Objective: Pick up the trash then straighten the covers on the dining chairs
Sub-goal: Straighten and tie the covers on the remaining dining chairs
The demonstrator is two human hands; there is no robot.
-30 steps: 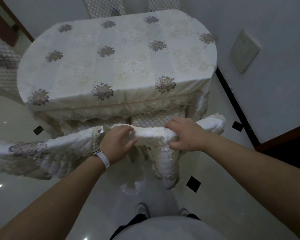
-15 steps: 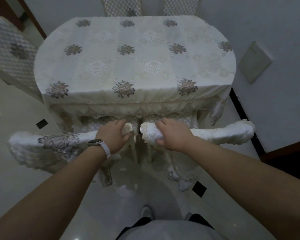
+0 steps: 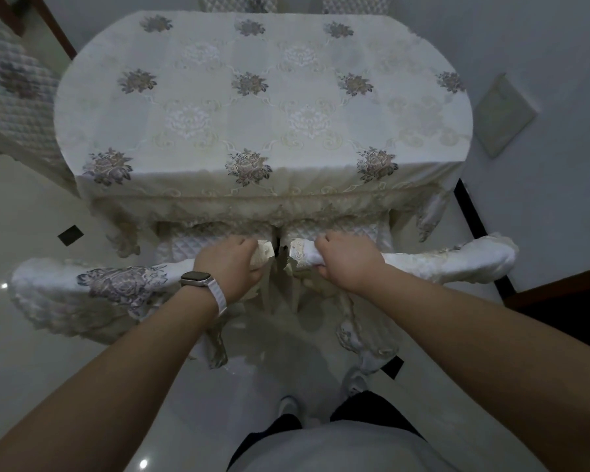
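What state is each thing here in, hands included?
left hand, grips the inner top end of the left chair cover.
right hand, grips the inner top end of the right chair cover.
left chair cover, draped over its chair back, lace hem hanging.
right chair cover, draped over its chair back, lace hem hanging.
tablecloth, spread smooth over the table, trim hanging.

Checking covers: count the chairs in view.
5 chairs: near-left chair gripped by left hand; near-right chair gripped by right hand; left-end chair; two far chairs. Others may be hidden.
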